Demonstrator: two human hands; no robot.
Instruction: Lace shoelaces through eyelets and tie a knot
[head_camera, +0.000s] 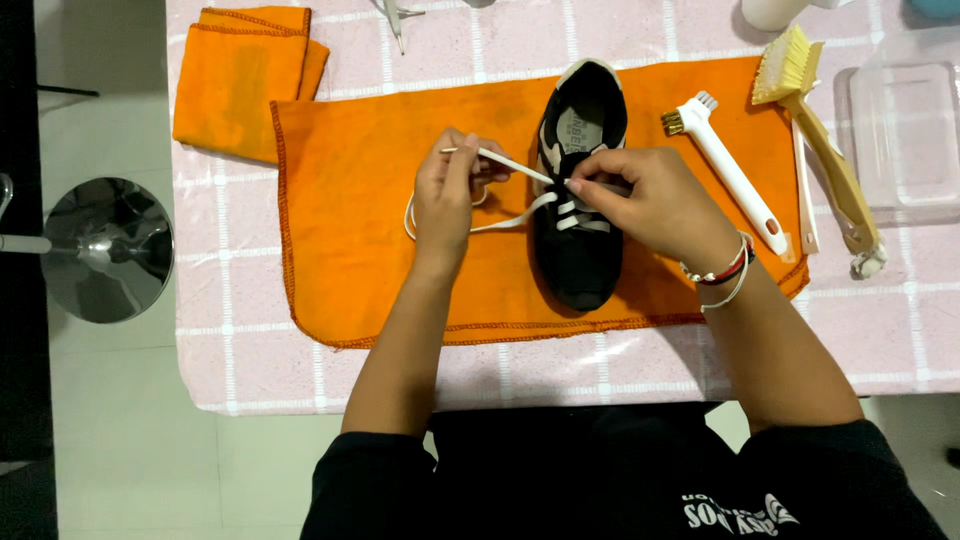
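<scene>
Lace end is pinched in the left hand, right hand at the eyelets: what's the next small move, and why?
Probably draw the white shoelace leftward with the left hand while the right hand steadies the black sneaker: slack loops on the orange cloth.

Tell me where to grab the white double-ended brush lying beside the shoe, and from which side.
Grip the white brush mid-handle, coming from above with fingers across its width. It lies flat and diagonal on the orange cloth, bristle heads at the upper end, and its long straight handle is clear of the shoe.

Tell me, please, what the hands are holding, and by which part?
The left hand pinches the white shoelace near its free end; the right hand grips it at the black shoe's eyelets.
</scene>
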